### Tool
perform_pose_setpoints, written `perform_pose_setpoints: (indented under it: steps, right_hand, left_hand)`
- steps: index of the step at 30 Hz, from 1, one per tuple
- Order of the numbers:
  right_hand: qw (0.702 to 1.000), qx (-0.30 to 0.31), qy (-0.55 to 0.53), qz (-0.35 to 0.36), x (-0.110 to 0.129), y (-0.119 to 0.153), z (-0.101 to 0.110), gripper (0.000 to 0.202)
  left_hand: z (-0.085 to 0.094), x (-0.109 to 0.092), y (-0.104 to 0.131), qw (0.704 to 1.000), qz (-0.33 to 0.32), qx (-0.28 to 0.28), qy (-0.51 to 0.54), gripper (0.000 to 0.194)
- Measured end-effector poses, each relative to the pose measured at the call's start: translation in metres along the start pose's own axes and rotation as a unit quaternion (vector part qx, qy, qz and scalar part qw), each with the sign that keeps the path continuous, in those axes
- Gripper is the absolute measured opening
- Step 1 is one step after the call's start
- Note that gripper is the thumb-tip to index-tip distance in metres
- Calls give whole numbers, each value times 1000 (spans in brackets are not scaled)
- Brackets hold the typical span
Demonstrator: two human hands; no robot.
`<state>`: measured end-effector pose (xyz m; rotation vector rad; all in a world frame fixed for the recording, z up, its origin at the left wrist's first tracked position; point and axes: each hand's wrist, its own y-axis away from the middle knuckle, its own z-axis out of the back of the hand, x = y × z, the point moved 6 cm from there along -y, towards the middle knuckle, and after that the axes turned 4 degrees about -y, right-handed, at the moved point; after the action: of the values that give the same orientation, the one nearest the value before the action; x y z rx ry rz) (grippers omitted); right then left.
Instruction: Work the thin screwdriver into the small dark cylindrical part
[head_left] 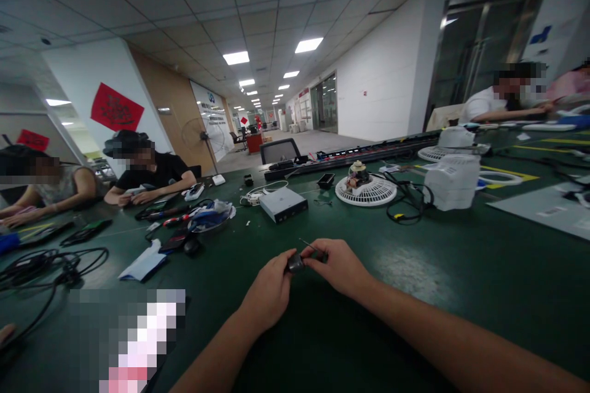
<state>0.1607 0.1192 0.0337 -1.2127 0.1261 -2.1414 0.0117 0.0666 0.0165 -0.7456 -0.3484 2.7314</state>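
Between the fingers of my left hand (270, 285) is a small dark grey part (295, 263) with a rounded, shiny surface; its exact kind is too small to tell. My right hand (338, 267) is closed on a thin metal tool (310, 245), which points up and left past the part. The right fingertips touch or nearly touch the part's right side. Both hands are above the green table (332, 338). Beyond them lies a grey box-shaped disc drive (283, 204), with a small black tray (326, 181) behind it.
A white fan grille with a motor (364, 187), black cables (410, 199) and a white plastic housing (452, 181) stand at the right. Left are a folded blue-white cloth (144, 261), a black mouse (191, 246) and coiled cable (69, 264). Seated people (152, 172) work across the table.
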Motion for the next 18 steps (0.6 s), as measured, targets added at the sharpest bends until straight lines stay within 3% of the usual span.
perform_pose_setpoints:
  steps: [5,11,18]
  right_hand:
    - [1000,0,-11,-29,-7,-1,0,7]
    - [988,53,-100,-108,-25,-3,-7,14]
    - [984,88,-122,-95,-21,-1,-13,20]
  left_hand:
    - [-1,-7,2,999,4,31,13,44]
    - [0,-5,2,999,0,38,24,35]
    - [3,-9,2,999,-16,32,28,29]
